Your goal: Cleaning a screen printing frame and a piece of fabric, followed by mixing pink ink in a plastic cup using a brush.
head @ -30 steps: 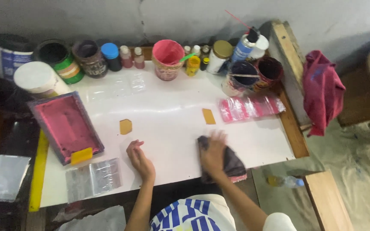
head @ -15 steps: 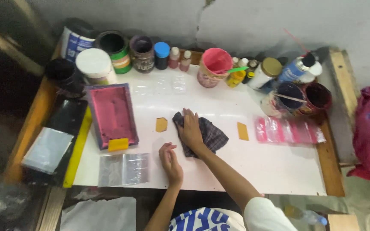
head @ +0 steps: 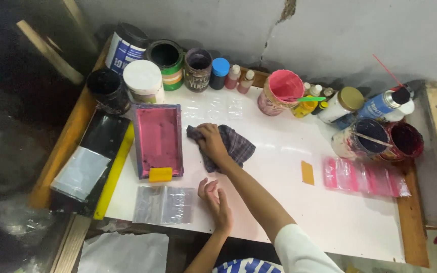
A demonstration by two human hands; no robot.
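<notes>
Head view, left to right: pink-inked rectangular screen frame (head: 158,139) lies flat with a yellow block (head: 160,174) at its near edge. Left hand (head: 216,199) rests on the white tabletop (head: 330,222), fingers loosely curled, grasping nothing. Right hand (head: 211,141) presses a dark checked cloth (head: 231,146) just right of the frame, fingers clenched on it. Judgement: wiping underway; board right of the cloth looks clean, orange card (head: 307,173) and pink plastic sleeves (head: 362,177) untouched.
</notes>
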